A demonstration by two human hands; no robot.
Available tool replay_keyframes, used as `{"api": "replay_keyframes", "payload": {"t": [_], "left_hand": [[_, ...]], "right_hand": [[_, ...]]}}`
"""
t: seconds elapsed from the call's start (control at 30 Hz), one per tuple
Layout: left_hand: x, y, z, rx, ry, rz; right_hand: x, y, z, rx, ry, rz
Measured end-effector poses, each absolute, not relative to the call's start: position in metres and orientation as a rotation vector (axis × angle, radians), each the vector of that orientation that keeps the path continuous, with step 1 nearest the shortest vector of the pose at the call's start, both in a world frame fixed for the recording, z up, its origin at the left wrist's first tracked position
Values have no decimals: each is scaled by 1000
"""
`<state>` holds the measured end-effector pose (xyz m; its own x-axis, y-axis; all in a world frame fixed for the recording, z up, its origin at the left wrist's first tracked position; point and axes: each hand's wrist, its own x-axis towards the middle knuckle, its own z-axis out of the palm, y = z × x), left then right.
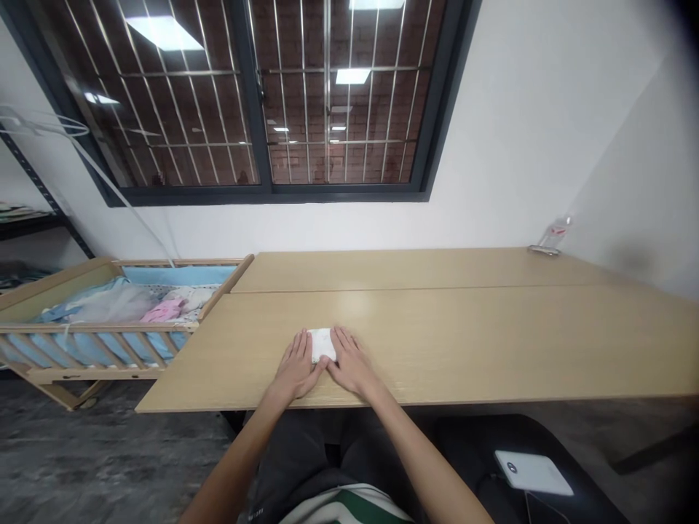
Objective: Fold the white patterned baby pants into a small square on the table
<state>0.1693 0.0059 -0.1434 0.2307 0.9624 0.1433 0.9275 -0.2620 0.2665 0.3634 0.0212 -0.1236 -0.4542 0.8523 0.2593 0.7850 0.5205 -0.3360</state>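
Note:
A small white square item (pixel 322 345), which looks like a folded cloth or a soft packet, lies on the light wooden table (pixel 464 335) near its front edge. My left hand (pixel 298 366) rests flat along its left side, fingers stretched forward. On the other side, my right hand (pixel 350 364) lies flat too, its fingers touching or slightly covering the item's right edge. Both thumbs point inward and meet at its near edge. The hands hide parts of the item's sides, and its exact kind cannot be made out.
Left of the table stands a wooden crib (pixel 125 327) with blue lining and bedding. A clear bottle (pixel 555 231) and a small flat object (pixel 544 250) are at the far right corner. Below the table, a white phone-like device (pixel 534 471) with a cable lies on a black seat (pixel 480 437).

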Motion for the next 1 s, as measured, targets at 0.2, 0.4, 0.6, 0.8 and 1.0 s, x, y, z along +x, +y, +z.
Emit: {"api": "replay_keyframes", "payload": {"t": [0.2,0.4,0.6,0.8,1.0], "left_hand": [[160,6,-134,2470,1713,573],[152,7,-118,2506,1605,609],[156,14,-106,2426,1626,622],[161,24,-87,2271,1687,768],[157,18,-79,1985,1654,980]], "right_hand": [[391,17,-120,-1410,-2201,320],[400,10,-106,-1054,-2340,254],[393,26,-117,-1082,-2269,365],[395,57,-107,-1007,-2128,461],[387,87,-78,-921,-1773,884]]}}
